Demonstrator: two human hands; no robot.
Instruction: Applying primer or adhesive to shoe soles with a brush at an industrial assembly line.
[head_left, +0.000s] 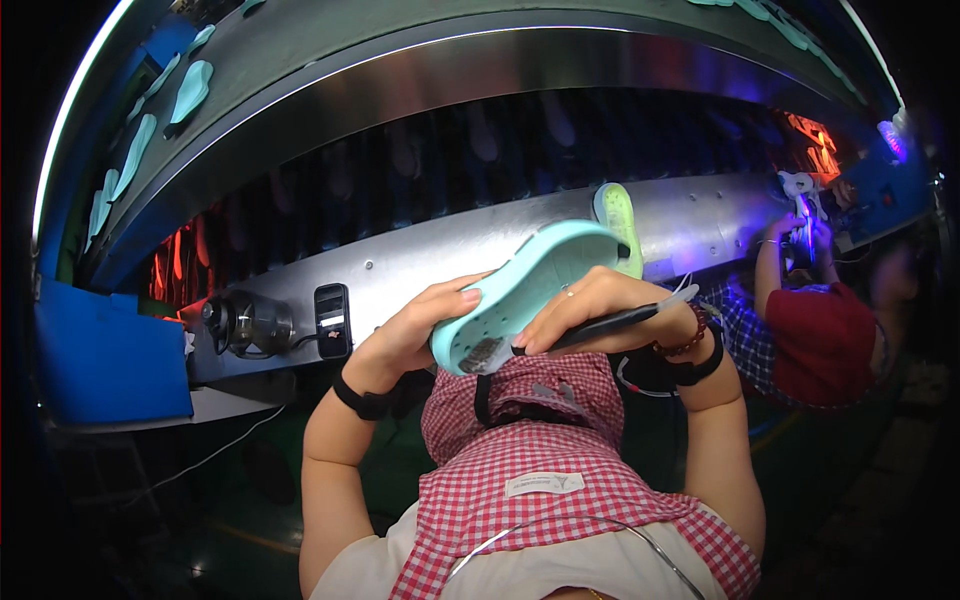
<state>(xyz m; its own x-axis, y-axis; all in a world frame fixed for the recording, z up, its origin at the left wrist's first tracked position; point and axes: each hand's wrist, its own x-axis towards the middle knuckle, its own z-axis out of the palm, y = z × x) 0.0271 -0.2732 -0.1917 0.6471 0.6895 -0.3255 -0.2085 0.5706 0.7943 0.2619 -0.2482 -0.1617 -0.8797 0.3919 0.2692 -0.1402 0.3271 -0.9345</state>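
Observation:
A mint-green shoe sole (pixel 555 262), rimmed and dotted with small holes, is held tilted in front of my apron. My left hand (pixel 430 315) is closed round its left edge, thumb on the rim. In my right hand (pixel 590 305) is a slim black-handled tool (pixel 608 325). Its pale, tuft-like end sticks out past my wrist, and its other end points at the sole's lower end. A dark, meshed patch (pixel 486 354) shows there; I cannot tell what it is. Just behind stands a yellow-green sole (pixel 614 207), partly hidden by the mint one.
A metal ledge (pixel 400 262) runs across, carrying a clear jar (pixel 262 322) with a dark lid and a black phone-like device (pixel 332 318). Beyond, a conveyor belt (pixel 300 38) bears mint soles (pixel 192 90). Red-glowing openings flank the machine. At right, another person (pixel 825 335) works under violet light.

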